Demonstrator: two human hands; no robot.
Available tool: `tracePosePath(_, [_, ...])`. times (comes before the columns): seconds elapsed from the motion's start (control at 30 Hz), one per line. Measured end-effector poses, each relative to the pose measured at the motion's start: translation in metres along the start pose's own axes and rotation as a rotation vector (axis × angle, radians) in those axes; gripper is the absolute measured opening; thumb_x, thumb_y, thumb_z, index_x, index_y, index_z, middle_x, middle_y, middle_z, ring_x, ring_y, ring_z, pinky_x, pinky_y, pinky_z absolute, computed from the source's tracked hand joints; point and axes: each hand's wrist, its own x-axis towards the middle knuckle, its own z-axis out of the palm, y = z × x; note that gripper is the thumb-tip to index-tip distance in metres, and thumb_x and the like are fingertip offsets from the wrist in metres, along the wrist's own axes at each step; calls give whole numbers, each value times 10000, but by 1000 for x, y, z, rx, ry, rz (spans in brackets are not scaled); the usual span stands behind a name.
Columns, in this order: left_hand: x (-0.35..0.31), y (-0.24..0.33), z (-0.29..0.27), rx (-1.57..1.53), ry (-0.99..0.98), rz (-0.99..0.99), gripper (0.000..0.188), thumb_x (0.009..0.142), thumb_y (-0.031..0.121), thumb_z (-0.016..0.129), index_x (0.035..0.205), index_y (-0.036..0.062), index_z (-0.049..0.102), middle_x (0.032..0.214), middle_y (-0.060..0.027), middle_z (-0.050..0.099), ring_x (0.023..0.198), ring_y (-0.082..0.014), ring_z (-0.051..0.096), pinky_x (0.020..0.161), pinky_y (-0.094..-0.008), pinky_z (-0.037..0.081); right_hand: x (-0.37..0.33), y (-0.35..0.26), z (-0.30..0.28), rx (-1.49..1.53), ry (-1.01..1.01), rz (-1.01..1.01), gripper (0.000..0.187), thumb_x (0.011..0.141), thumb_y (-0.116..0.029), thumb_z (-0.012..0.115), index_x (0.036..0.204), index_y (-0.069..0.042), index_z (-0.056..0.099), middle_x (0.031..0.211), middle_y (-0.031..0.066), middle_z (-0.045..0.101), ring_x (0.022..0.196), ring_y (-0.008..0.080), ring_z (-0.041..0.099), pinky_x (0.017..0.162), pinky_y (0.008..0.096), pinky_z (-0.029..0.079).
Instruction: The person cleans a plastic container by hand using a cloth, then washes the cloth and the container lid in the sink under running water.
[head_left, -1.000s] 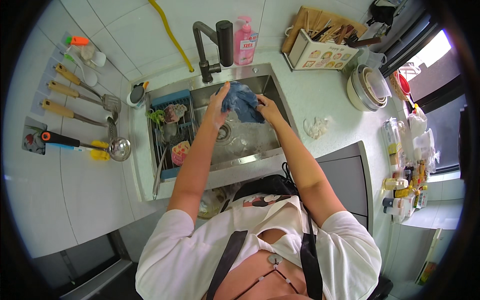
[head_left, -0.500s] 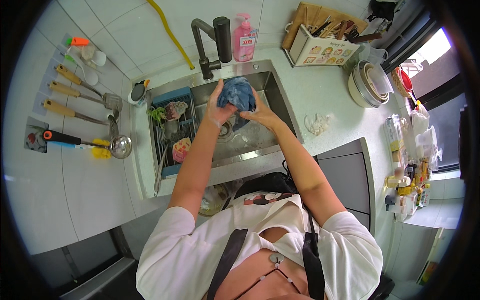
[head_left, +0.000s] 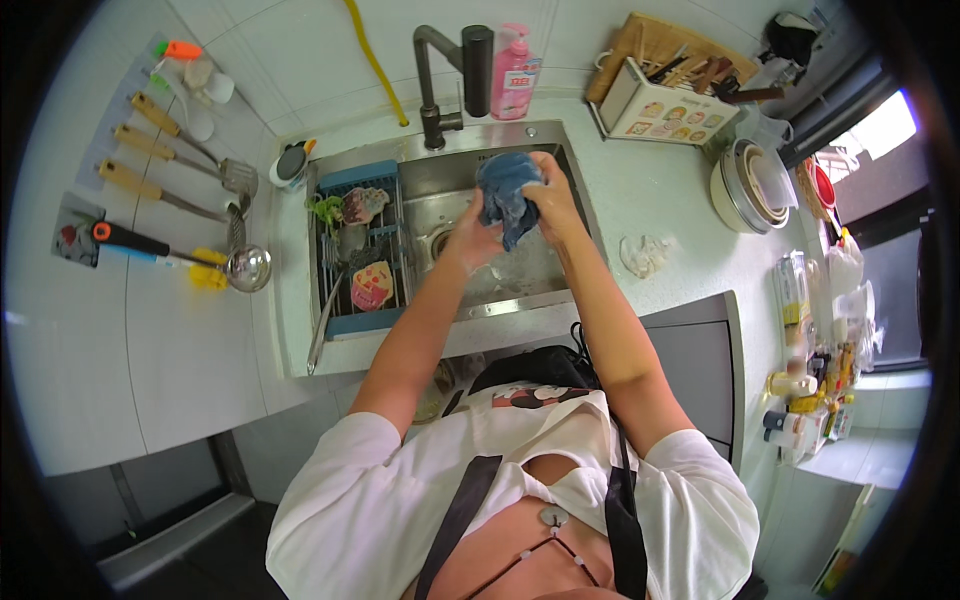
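A wet, bunched blue cloth is held above the metal sink, with a loose corner hanging down. My right hand grips its right side, fingers closed into the folds. At the lower left of the cloth, my left hand curls against it, its fingertips partly hidden behind the fabric. Soapy wetness shows on my left wrist. Behind the cloth stands a dark faucet, and the drain lies below, partly covered by my left hand.
On the sink's left side a blue drain rack holds sponges and scraps of greens. A pink pump bottle, a knife holder and stacked bowls stand along the counter. A crumpled clear plastic bit lies right of the sink.
The cloth and both hands have shifted right across the sink. My right hand has moved up over the cloth's side, and my left hand has slid lower. The whole view has shifted slightly.
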Motion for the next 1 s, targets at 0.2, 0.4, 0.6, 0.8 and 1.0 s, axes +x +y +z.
tracePosePath(0.2, [-10,-18,36,-224,-278,-146,631,785,564,464,1253,151,364,1285,-94,375,1194,-312,343,947,-585,226,-6,-16,10,436,36,-97,599,628,22,362,1221,-61,373,1061,133,459,955,249,512,888,329,414])
tracePosePath(0.4, [10,-7,41,-230,-143,192,389,827,305,507,1172,140,431,1170,-92,485,1088,-300,459,916,-540,337,-1,-1,-1,-175,196,-254,579,597,43,408,1166,-57,437,1111,135,467,979,258,511,885,307,394])
tracePosePath(0.6, [-12,26,74,-92,13,249,205,841,245,479,989,102,485,977,-110,555,903,-263,565,804,-422,470,-38,-20,26,-872,161,-699,529,631,-133,628,1140,-132,480,1197,168,384,1114,349,393,905,387,366])
tracePosePath(0.8, [5,21,69,-96,-115,45,218,828,305,515,808,88,504,832,-65,573,708,-179,582,635,-322,498,-35,-6,24,-895,136,-713,278,696,-239,659,946,-147,576,1113,119,441,940,313,515,706,375,460])
tracePosePath(1.0, [19,0,58,155,188,398,186,812,284,536,833,102,563,797,-54,598,707,-177,587,637,-325,481,-1,8,14,-688,335,-432,214,805,-263,548,805,-49,551,845,157,523,736,302,533,642,357,434])
